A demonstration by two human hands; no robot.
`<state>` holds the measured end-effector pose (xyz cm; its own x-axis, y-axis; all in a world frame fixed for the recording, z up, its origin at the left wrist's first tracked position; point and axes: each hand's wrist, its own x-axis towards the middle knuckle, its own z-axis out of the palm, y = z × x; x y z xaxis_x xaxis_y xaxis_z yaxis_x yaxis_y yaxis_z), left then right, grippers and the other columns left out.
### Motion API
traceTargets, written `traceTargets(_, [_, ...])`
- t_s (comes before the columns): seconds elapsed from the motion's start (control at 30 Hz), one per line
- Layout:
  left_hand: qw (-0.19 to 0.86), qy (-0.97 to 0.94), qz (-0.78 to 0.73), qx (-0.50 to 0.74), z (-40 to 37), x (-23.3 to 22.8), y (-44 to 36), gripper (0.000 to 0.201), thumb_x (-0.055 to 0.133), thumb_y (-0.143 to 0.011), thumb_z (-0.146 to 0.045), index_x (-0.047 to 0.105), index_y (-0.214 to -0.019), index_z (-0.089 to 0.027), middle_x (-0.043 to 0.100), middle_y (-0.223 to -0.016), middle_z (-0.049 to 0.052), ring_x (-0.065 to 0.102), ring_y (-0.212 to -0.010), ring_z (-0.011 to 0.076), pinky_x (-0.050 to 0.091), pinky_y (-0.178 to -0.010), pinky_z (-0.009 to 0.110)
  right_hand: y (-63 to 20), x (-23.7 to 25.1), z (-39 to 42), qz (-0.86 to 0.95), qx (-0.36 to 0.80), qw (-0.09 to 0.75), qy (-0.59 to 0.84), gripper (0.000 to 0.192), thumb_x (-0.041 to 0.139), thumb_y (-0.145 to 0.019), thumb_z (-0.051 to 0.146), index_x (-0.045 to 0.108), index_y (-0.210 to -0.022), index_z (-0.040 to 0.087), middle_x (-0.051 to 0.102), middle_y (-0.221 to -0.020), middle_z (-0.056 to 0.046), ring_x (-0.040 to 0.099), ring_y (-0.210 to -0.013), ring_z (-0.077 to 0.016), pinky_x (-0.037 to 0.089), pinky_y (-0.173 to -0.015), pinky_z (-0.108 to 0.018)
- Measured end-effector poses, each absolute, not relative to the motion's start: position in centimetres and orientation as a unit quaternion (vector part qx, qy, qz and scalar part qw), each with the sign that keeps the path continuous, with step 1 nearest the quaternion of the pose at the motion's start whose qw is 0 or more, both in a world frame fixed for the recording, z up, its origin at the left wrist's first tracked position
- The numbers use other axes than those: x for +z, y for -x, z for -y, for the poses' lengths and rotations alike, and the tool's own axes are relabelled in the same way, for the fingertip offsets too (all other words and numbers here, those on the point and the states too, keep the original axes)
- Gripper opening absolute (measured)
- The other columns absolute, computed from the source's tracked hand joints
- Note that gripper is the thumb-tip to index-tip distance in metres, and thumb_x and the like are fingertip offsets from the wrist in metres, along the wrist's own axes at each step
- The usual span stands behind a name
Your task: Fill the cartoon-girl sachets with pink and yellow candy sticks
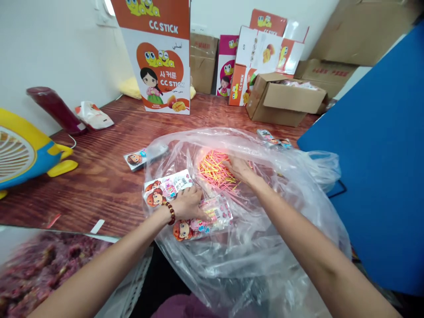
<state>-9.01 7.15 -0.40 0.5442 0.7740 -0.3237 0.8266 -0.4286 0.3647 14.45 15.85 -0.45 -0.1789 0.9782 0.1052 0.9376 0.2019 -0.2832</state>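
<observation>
A big clear plastic bag [265,229] lies open across the wooden table's near edge, with a heap of thin pink and yellow sticks [213,170] inside it. My right hand [240,170] reaches into the bag and rests on the sticks, fingers spread. My left hand [188,204], with a bead bracelet on the wrist, presses on a small printed packet [207,218] showing a cartoon girl. Two similar packets [167,187] lie just left of that hand, overlapping on the bag's edge.
Another packet [141,157] lies further left on the table [99,176]. A yellow and blue fan [23,150] stands at left, a tall CC STICK box [160,57] at the back, cardboard boxes [281,97] back right, a blue panel [380,154] at right.
</observation>
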Motion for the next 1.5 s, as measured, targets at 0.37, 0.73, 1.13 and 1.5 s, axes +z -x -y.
traceTargets(0.37, [0.318, -0.864, -0.389, -0.015, -4.9, -0.4, 8.7, 0.083, 0.073, -0.064, -0.049, 0.044, -0.134, -0.016, 0.06, -0.127, 0.017, 0.056, -0.117, 0.0375, 0.038, -0.097, 0.044, -17.3, -1.2, -1.7, 0.807, 0.265, 0.23, 0.475, 0.028, 0.056, -0.092, 0.034, 0.061, -0.117, 0.021, 0.066, -0.111, -0.008, 0.062, -0.102, -0.0219, 0.049, -0.09, -0.038])
traceTargets(0.73, [0.354, -0.831, -0.421, 0.081, -3.1, 1.1, 9.7, 0.067, 0.07, -0.065, -0.029, 0.048, -0.127, -0.017, 0.063, -0.117, 0.011, 0.059, -0.105, 0.0312, 0.045, -0.091, 0.043, -15.8, -2.1, 1.1, 0.637, 0.437, 0.409, 0.486, 0.069, 0.073, -0.078, 0.039, 0.042, -0.139, 0.027, 0.048, -0.143, -0.01, 0.046, -0.134, -0.0251, 0.035, -0.113, -0.048])
traceTargets(1.13, [0.454, -0.723, -0.4, 0.334, -0.4, -4.0, 8.9, 0.057, 0.074, -0.075, -0.034, 0.048, -0.124, -0.02, 0.06, -0.118, 0.009, 0.059, -0.106, 0.0259, 0.048, -0.093, 0.04, -7.6, -1.1, 1.0, 0.61, 0.449, 0.454, 0.469, 0.055, 0.071, -0.076, 0.034, 0.044, -0.122, 0.022, 0.056, -0.116, -0.005, 0.055, -0.109, -0.0209, 0.044, -0.097, -0.037])
traceTargets(1.5, [0.525, -0.666, -0.381, 0.368, -0.4, -5.0, 8.7, 0.058, 0.078, -0.072, -0.038, 0.053, -0.121, -0.019, 0.065, -0.113, 0.008, 0.062, -0.103, 0.0254, 0.049, -0.093, 0.04, -10.5, -3.3, 2.8, 0.613, 0.53, 0.412, 0.416, 0.099, 0.083, -0.064, 0.043, 0.024, -0.142, 0.024, 0.035, -0.149, -0.013, 0.034, -0.14, -0.026, 0.029, -0.116, -0.043])
